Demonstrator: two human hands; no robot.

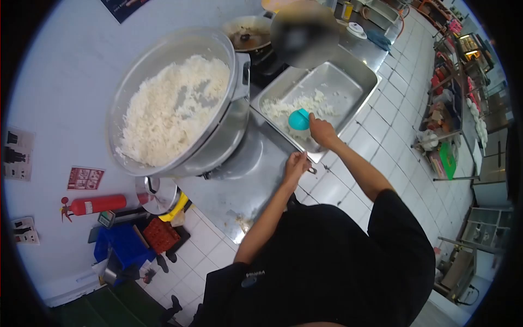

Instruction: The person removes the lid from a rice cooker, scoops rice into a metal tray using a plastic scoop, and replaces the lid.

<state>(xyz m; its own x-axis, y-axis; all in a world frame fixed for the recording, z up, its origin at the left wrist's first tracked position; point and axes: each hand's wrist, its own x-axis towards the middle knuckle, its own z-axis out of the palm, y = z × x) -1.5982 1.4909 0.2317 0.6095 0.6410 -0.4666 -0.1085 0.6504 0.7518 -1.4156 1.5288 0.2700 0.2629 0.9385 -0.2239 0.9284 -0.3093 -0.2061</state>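
Observation:
My right hand (pixel 322 132) is closed around the handle of a teal rice scoop (pixel 298 119). The scoop is inside a deep rectangular steel pan (pixel 357 103), over a thin layer of cooked white rice (pixel 313 103). At the pan's near corner, the curled fingers of my left hand (pixel 296 165) grip the rim; part of the fingertips is hidden. To the left stands a large round aluminium steamer pot (pixel 231 141), its perforated-looking top tier holding a big heap of rice (pixel 171 109).
Behind the pan, a wok (pixel 248 34) sits on the stove beside a blurred dark round object (pixel 305 34). Below the pot is a steel worktop (pixel 245 201). A fire extinguisher (pixel 98 205), a blue crate (pixel 120 243) and a red crate (pixel 161 234) are at left; loaded shelves (pixel 449 109) stand right.

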